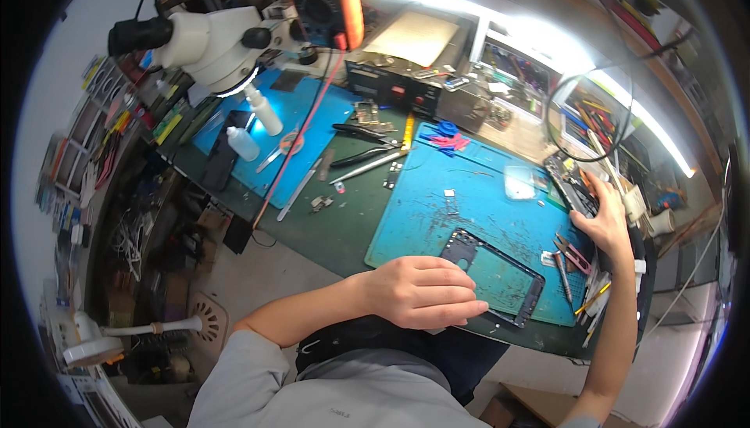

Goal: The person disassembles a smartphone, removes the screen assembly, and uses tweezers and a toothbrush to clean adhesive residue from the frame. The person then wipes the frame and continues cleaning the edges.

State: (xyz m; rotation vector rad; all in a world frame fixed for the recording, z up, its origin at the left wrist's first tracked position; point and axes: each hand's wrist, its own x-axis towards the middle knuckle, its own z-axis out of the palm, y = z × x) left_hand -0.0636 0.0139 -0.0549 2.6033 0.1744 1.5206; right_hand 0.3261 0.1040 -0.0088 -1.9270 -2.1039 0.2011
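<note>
My left hand (426, 291), back up and fingers stretched out flat, hovers over or rests at the near left part of a black phone frame (536, 303). The frame lies on a blue work mat (414, 209), with a large opening through it; part of its near edge is hidden by my hand. At the mat's right edge my right hand (605, 221) reaches among dark phone parts (574, 186), thumb and fingers apart. Whether its fingertips touch any part I cannot make out. Beside this hand lie pink-handled snips (574, 254) and a slim pen-like tool (562, 278).
A small clear box (519, 183) and pink-and-blue clips (445, 139) are on the mat. Pliers (363, 154) and tweezers (367, 168) lie to its left. A microscope (207, 49) overhangs a second blue mat with white bottles (244, 144). A cable (551, 111) loops above the right side.
</note>
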